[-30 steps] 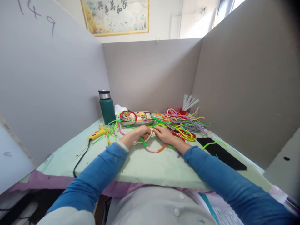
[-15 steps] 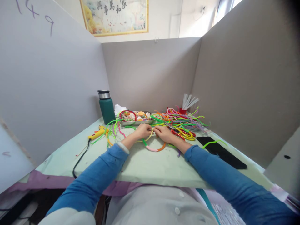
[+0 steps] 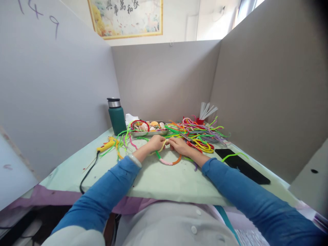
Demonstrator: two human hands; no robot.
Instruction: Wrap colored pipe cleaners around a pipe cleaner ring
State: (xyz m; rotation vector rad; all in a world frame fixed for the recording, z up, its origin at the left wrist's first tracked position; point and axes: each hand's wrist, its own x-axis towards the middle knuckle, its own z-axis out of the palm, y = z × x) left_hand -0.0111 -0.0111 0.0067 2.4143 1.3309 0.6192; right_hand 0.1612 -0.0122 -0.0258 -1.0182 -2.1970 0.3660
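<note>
My left hand and my right hand meet at the middle of the table, fingertips nearly touching. Both are closed in a pinch on a pale yellow pipe cleaner, which curves down beside the left fingers. Below the hands hangs the lower arc of a ring wrapped in green, pink and orange. Its upper part is hidden behind my fingers.
Behind the hands lie a metal tray of shells and a heap of coloured pipe cleaners. A green bottle and yellow glue gun stand left; a black phone-like slab lies right.
The fingertips have shifted slightly, and the pale yellow pipe cleaner now curves closer along the left fingers. Little else differs.
</note>
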